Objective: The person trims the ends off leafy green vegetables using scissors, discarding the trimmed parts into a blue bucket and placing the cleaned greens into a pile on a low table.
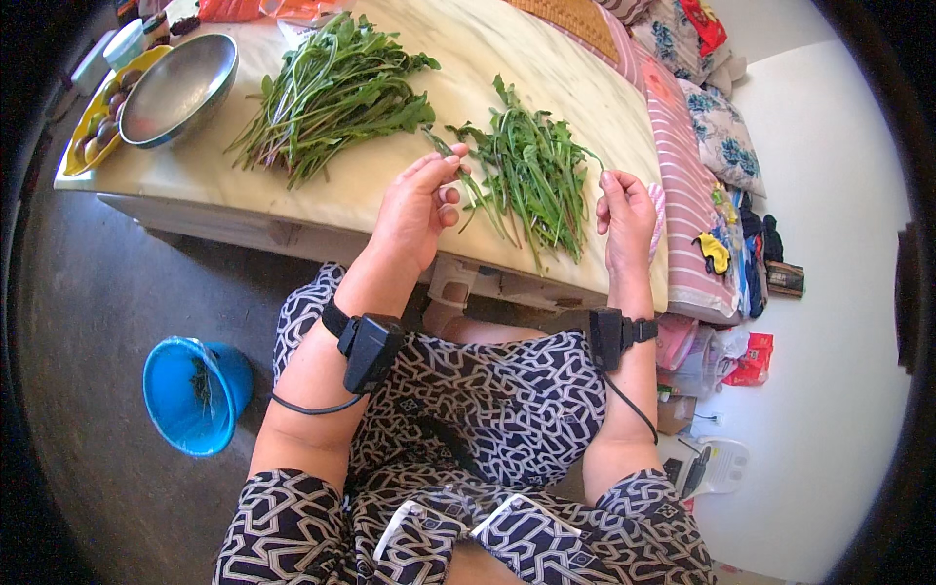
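Between thumb and fingers my left hand (424,197) holds a few stalks of leafy greens (472,189), raised over the table's front part. My right hand (625,208) pinches the tip of a thin green leaf (592,156) at the right side of a loose pile of jagged-leaved greens (537,175). That pile lies on the marble-patterned tabletop (461,55) between my two hands. Farther left is a larger heap of the same kind of greens (340,99), its stems pointing toward the front edge.
A metal bowl (183,88) stands at the table's left, by a yellow tray (77,157) of round fruit. On the floor at left is a blue bucket (234,395) with some plant scraps inside. A striped cloth-covered bed (691,212) adjoins the table's right side.
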The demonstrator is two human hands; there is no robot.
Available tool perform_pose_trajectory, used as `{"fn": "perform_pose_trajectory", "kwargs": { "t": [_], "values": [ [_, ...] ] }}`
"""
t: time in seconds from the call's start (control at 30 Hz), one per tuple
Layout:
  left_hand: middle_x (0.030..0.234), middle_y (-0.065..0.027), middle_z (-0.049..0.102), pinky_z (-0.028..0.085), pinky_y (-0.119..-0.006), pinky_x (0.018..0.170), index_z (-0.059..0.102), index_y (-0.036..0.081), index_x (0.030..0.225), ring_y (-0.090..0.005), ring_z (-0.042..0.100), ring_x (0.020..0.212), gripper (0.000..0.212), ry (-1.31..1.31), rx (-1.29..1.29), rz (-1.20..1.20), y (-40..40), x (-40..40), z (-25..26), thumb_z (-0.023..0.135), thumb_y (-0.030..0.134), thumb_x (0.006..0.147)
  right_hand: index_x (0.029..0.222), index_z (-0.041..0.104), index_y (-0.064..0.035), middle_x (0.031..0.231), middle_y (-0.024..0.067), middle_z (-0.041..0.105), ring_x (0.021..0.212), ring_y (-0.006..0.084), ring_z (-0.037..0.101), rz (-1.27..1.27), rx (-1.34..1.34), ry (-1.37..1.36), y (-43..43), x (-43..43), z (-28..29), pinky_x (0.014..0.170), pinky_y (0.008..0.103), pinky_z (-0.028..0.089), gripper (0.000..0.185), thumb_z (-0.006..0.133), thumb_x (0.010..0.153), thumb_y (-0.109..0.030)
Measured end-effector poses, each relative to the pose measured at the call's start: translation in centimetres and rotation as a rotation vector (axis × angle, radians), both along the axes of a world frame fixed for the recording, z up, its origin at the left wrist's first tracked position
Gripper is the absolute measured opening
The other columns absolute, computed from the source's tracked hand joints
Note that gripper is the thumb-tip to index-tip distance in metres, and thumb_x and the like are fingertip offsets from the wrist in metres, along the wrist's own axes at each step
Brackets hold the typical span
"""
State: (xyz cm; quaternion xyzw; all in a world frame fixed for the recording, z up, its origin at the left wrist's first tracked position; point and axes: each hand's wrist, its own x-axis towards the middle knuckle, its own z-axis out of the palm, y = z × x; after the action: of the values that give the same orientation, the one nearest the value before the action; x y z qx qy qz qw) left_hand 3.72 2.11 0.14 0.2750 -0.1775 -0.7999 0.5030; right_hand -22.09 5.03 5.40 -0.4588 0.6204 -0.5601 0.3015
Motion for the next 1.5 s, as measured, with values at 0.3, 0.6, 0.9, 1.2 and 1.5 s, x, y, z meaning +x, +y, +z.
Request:
{"fn": "perform_pose_trajectory", "kwargs": {
  "t": [0.3,0.6,0.9,1.2,1.5],
  "values": [
    [0.086,0.0027,0.059,0.035,-0.016,0.046,0.060,0.008,0.114,-0.0033,0.046,0.063,0.028,0.003,-0.006,-0.045,0.0,-0.3,0.3,0.060,0.018,0.088,0.094,0.058,-0.0061,0.083,0.0003,0.057,0.057,0.0056,0.045,0.153,0.059,-0.518,0.4,0.3,0.6,0.040,0.0177,0.033,0.013,0.060,0.091,-0.019],
    [0.085,0.0062,0.061,0.037,-0.016,0.047,0.063,0.008,0.113,-0.0027,0.047,0.064,0.027,-0.014,-0.031,-0.179,0.8,-1.8,0.7,0.062,0.019,0.088,0.094,0.059,-0.0069,0.076,-0.0026,0.056,0.055,0.0023,0.047,0.345,0.227,-0.195,1.3,5.4,2.1,0.042,0.0154,0.034,0.013,0.062,0.089,-0.018],
    [0.083,0.0050,0.060,0.040,-0.018,0.047,0.065,0.007,0.104,-0.0044,0.051,0.064,0.022,0.012,-0.013,-0.239,1.1,-2.1,0.6,0.067,0.020,0.086,0.094,0.062,-0.0067,0.070,-0.0064,0.053,0.055,0.0004,0.047,0.557,0.329,0.108,1.4,6.4,1.8,0.044,0.0146,0.033,0.013,0.065,0.087,-0.017],
    [0.070,0.0081,0.050,0.036,-0.018,0.045,0.065,0.011,0.100,-0.0034,0.047,0.058,0.017,-0.019,0.074,-0.062,0.8,-1.7,0.6,0.066,0.019,0.086,0.110,0.061,-0.0026,0.119,0.0166,0.057,0.107,0.0327,0.054,0.179,0.071,1.046,0.0,4.4,-1.2,0.093,0.0380,0.043,0.049,0.072,0.075,-0.035],
    [0.068,0.0087,0.048,0.035,-0.018,0.045,0.064,0.011,0.100,-0.0030,0.047,0.056,0.016,0.014,0.082,-0.046,1.0,-1.2,1.0,0.066,0.019,0.086,0.121,0.055,-0.0035,0.120,0.0180,0.057,0.108,0.0323,0.055,0.115,0.172,1.084,-0.8,2.7,-3.3,0.094,0.0387,0.043,0.055,0.069,0.075,-0.031]
  ]
}}
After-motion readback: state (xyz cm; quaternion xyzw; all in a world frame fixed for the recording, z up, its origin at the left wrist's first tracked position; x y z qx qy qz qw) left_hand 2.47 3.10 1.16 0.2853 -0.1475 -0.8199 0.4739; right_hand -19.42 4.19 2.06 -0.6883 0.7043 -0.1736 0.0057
